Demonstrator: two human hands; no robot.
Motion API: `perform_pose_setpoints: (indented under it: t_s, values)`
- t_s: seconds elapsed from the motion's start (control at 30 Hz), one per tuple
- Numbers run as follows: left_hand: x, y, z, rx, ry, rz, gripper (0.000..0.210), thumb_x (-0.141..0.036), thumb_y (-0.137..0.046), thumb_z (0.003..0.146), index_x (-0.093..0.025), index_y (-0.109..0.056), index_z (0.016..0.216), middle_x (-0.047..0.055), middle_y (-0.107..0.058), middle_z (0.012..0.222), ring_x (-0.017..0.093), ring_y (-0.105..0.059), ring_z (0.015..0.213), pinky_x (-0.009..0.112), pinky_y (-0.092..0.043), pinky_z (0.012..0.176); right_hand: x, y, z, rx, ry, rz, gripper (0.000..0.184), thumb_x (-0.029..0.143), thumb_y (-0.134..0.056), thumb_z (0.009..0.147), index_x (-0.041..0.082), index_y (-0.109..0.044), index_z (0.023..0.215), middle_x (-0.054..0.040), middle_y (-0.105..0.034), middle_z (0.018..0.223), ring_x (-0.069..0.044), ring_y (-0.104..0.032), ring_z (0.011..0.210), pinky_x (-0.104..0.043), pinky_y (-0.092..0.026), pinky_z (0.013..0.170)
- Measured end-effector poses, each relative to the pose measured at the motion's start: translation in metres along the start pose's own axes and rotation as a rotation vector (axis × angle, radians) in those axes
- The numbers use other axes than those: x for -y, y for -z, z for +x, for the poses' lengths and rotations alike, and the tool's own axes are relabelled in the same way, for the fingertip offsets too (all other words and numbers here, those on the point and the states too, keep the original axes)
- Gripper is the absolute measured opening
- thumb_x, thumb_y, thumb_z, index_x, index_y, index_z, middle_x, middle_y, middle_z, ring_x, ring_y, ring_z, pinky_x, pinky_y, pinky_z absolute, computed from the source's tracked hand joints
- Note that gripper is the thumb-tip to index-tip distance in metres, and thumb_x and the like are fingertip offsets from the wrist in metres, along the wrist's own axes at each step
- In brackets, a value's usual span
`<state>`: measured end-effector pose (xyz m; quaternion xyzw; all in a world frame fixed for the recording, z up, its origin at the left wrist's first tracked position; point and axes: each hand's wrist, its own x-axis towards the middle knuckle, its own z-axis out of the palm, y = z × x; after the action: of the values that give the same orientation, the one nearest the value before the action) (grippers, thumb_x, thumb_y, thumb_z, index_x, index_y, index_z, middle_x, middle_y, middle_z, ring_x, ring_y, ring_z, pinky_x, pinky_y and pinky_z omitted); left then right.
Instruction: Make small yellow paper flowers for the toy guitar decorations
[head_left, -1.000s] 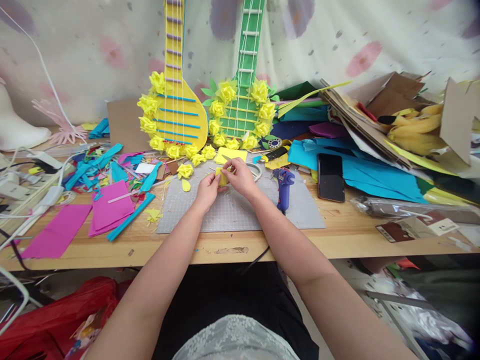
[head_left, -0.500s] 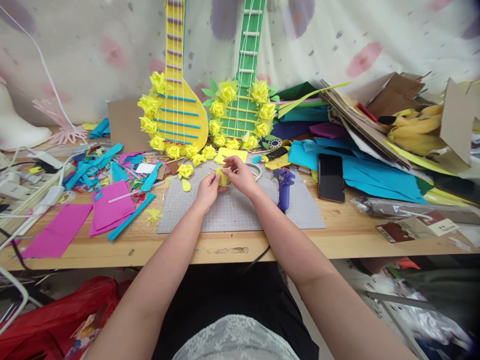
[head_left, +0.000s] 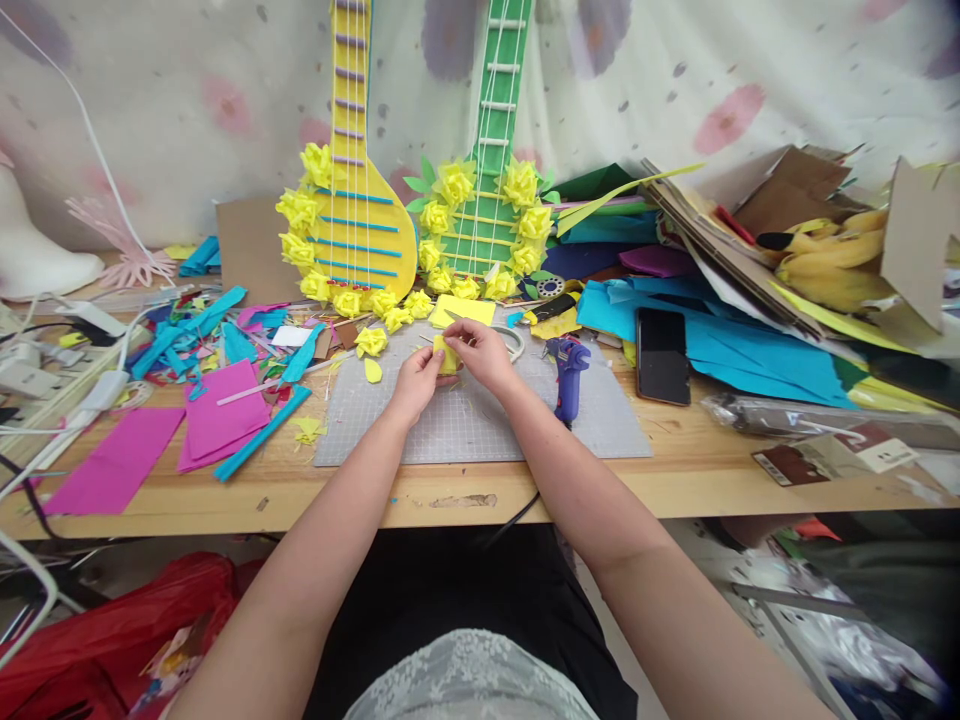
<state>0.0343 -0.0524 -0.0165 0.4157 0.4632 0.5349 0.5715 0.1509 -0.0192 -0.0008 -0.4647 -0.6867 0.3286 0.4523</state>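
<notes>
Over the grey cutting mat (head_left: 480, 430), my left hand (head_left: 417, 384) is closed on a small piece of yellow paper (head_left: 448, 358). My right hand (head_left: 482, 352) pinches the same piece from the other side, its fingers bent over the top. Behind the hands lies a yellow paper sheet (head_left: 469, 311), and a white tape roll (head_left: 513, 342) is partly hidden by the right hand. Left of the hands sit a yellow paper flower (head_left: 370, 342) and a loose yellow petal (head_left: 373, 371). A blue glue gun (head_left: 568, 375) stands right of my right forearm.
A yellow paper guitar (head_left: 375, 230) and a green one (head_left: 480, 235), both trimmed with yellow flowers, lean at the back. Pink sheets (head_left: 225, 410) and blue scraps lie left. A phone (head_left: 663, 355) rests by blue paper (head_left: 750, 340), with cardboard (head_left: 705, 240) piled behind.
My right hand's fingers have lowered slightly and curled closer over the yellow piece. The left hand stays almost still, and the things on the table have not moved.
</notes>
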Motion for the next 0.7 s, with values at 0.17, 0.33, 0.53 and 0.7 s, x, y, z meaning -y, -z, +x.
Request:
perform_pose_setpoints:
  t_s: [0.17,0.33,0.53,0.7]
  values:
    - [-0.003,0.0,-0.001,-0.046,0.018,-0.043,0.018,-0.028,-0.056,0.078,-0.012,-0.06,0.084,0.006,-0.066,0.084,0.017,-0.063,0.08,0.033,-0.053,0.073,0.002,0.002,0.002,-0.085,-0.028,0.088,0.017,0.029,-0.054,0.071,0.017,-0.059,0.082,-0.0036,-0.062,0.087,-0.012,-0.053,0.072,-0.027,-0.044,0.071]
    - [-0.006,0.001,0.0,-0.091,0.066,-0.145,0.015,-0.021,-0.053,0.079,-0.01,-0.061,0.086,0.008,-0.066,0.084,0.016,-0.064,0.076,0.035,-0.053,0.075,-0.005,0.004,0.002,-0.036,-0.264,0.299,0.027,0.028,-0.06,0.065,0.018,-0.053,0.089,-0.0003,-0.059,0.076,-0.01,-0.054,0.066,-0.027,-0.046,0.067]
    - [-0.009,0.003,0.002,-0.197,0.105,-0.205,0.013,-0.018,-0.052,0.077,-0.01,-0.061,0.081,0.008,-0.066,0.081,0.016,-0.064,0.073,0.034,-0.053,0.072,0.001,0.021,0.002,0.047,-0.181,0.405,0.03,0.025,-0.063,0.062,0.019,-0.051,0.089,0.0032,-0.055,0.067,-0.008,-0.051,0.059,-0.025,-0.045,0.062]
    - [-0.008,0.002,-0.001,-0.122,0.114,-0.1,0.013,-0.019,-0.055,0.073,-0.011,-0.064,0.076,0.007,-0.066,0.073,0.017,-0.063,0.072,0.033,-0.053,0.071,0.01,0.019,-0.002,0.223,0.005,0.326,0.034,0.024,-0.062,0.064,0.02,-0.051,0.096,-0.0006,-0.057,0.085,-0.008,-0.051,0.062,-0.025,-0.047,0.062]
